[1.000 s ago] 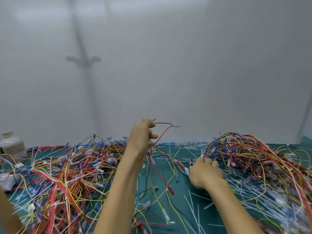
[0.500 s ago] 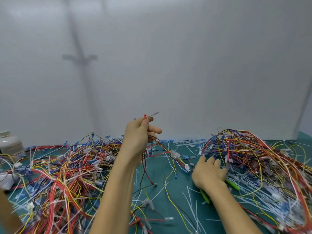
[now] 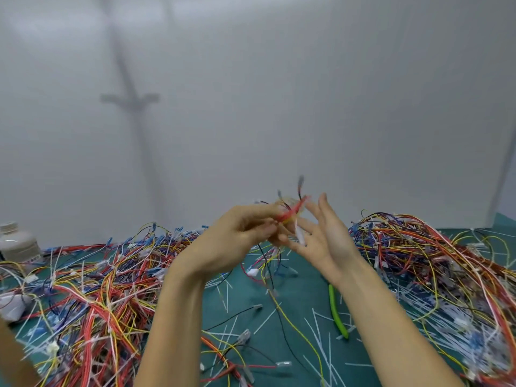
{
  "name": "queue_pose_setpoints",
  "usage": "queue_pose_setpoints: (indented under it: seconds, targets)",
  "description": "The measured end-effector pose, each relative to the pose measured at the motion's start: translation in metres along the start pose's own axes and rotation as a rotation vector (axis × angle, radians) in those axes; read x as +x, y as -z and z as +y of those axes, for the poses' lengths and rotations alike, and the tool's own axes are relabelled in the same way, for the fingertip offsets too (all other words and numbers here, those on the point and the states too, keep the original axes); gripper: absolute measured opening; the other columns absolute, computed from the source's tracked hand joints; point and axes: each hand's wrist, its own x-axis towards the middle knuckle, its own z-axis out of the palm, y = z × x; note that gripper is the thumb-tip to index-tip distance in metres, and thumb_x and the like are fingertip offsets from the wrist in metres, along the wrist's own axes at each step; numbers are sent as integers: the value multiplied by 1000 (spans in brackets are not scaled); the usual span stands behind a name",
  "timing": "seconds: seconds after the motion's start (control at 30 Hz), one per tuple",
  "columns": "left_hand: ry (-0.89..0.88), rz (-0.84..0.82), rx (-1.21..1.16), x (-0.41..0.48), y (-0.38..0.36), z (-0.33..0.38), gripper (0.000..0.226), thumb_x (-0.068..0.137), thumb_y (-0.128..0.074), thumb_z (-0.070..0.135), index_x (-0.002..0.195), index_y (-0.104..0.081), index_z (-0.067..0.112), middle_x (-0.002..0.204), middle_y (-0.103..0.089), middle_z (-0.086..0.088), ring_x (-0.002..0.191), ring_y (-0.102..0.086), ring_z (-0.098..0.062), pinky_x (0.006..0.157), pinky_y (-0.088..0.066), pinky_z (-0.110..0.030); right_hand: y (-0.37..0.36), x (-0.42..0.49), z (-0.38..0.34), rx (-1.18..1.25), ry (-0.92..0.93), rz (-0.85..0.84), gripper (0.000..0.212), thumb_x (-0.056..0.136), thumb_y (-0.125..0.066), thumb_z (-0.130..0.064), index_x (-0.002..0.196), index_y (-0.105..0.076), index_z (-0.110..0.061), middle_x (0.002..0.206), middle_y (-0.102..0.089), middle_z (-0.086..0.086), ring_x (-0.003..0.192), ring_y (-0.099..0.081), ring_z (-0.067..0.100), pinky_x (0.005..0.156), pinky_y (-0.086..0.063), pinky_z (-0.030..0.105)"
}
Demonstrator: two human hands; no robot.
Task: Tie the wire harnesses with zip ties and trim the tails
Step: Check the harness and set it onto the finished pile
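Note:
My left hand [image 3: 237,238] is raised above the green mat [image 3: 301,300] and pinches a small wire harness [image 3: 290,213] of red, yellow and black wires near its upper end. Its loose ends hang down toward the mat. My right hand [image 3: 321,238] is up beside it, palm turned toward me and fingers spread straight, touching the harness and a white zip tie [image 3: 300,234] that hangs between the hands. The image is blurred around the fingers. Green-handled cutters [image 3: 336,314] lie on the mat under my right forearm.
A big tangle of harnesses [image 3: 92,289] covers the mat's left side and another pile [image 3: 435,263] the right. Loose white zip ties [image 3: 324,339] are scattered in the middle. A white bottle [image 3: 16,244] stands far left. A grey wall rises behind.
My right hand has lifted off the mat, leaving the green cutters there, and come up to the harness. My left hand has swung the harness rightward to meet it.

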Motion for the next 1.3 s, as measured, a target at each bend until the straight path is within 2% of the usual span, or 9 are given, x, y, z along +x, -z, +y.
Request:
queue_pose_setpoints:
  seconds: [0.17, 0.3, 0.43, 0.57, 0.7, 0.83, 1.0, 1.17, 1.3]
  targets:
    - [250, -327, 232, 2, -4, -11, 34, 87, -61, -11, 110, -75, 9, 98, -76, 8, 87, -64, 6, 83, -50, -13, -3, -7, -11, -53, 97, 98, 24, 97, -58, -19, 106, -67, 1, 88, -74, 11, 74, -72, 19, 68, -58, 28]
    - [402, -119, 450, 10, -8, -27, 49, 73, -33, -18, 86, -72, 9, 95, -75, -8, 95, -70, -19, 94, -55, -39, -9, -14, -18, -188, 217, 46, 22, 90, -53, 12, 98, -69, -1, 84, -76, 8, 67, -71, 13, 65, -58, 21]
    - [464, 503, 39, 23, -14, -28, 28, 93, -39, -1, 84, -62, 12, 88, -73, -13, 80, -70, -23, 77, -57, -33, -10, -29, -33, -510, 358, -169, 29, 82, -63, 14, 88, -78, -10, 91, -78, 7, 80, -73, 12, 72, -56, 19]
    - [409, 522, -769, 25, -11, -17, 54, 103, -41, 38, 79, -76, 4, 86, -77, -12, 69, -74, -18, 55, -60, -27, -18, -46, -38, -806, 229, -464, 26, 80, -67, 16, 85, -78, -6, 94, -78, 5, 89, -73, 9, 79, -53, 16]
    - [333, 562, -620, 20, -11, -17, 15, 96, -59, 14, 92, -71, 6, 82, -76, -3, 69, -72, -9, 54, -54, -18, -27, -51, -40, -1077, 126, -474, 26, 83, -65, 13, 78, -77, -10, 98, -76, 12, 100, -71, 11, 84, -55, 20]
    - [230, 633, -649, 19, -9, -10, 24, 93, -55, -2, 80, -70, 10, 73, -73, -3, 61, -69, -13, 60, -60, -26, -26, -53, -52, -1167, 249, -233, 38, 83, -54, 12, 63, -66, -17, 80, -76, -3, 85, -70, 6, 78, -55, 27]
    - [146, 486, -908, 16, -8, 9, 16, 87, -58, 20, 88, -67, 6, 79, -70, -6, 73, -71, -21, 64, -61, -34, -39, -60, -57, -1294, 199, -309, 39, 81, -53, 10, 62, -68, -21, 79, -76, 0, 77, -70, 7, 73, -50, 15]
    - [130, 486, -444, 15, -14, 9, 10, 98, -56, 14, 88, -58, 12, 70, -61, 2, 62, -65, -14, 58, -55, -24, -39, -58, -60, -1325, 276, -5, 33, 89, -46, -4, 71, -68, -22, 84, -76, -4, 77, -71, 8, 83, -56, 39]
    - [82, 351, -209, 12, -15, 9, 9, 97, -58, 14, 99, -65, 18, 85, -66, 2, 69, -64, -8, 68, -55, -21, -52, -55, -67, -1042, 420, 45, 19, 94, -56, -38, 93, -70, -25, 86, -74, -12, 72, -68, 2, 70, -57, 34]
